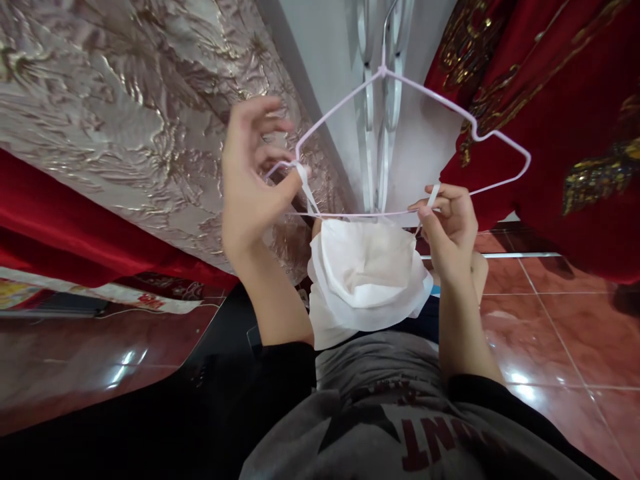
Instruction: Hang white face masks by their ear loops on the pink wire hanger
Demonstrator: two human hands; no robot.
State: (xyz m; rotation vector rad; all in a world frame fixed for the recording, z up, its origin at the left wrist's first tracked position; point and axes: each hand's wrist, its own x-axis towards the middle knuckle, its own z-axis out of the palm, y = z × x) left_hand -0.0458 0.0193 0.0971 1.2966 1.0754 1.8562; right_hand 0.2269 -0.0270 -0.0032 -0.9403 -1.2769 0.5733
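Note:
A pale pink hanger [430, 93] is in front of me, its hook pointing up. Below its bottom bar, a white strapped garment [370, 267] hangs in loose folds over my lap. One white strap [307, 190] loops around the hanger's left notch. My left hand [253, 177] curves around that end, slightly blurred, its fingers apart and its thumb against the strap. On the other side, my right hand [447, 223] pinches the second strap [433, 195] beside the bottom bar, its fingers over the hanger wire. The right notch of the hanger has no strap on it.
White metal bars [367, 107] stand behind the hanger. Crumpled pinkish fabric with a shiny pattern [150, 120] fills the left, and red cloth with gold sequins [565, 133] hangs on the right. A black surface [200, 373] lies beside me over red floor tiles [565, 333].

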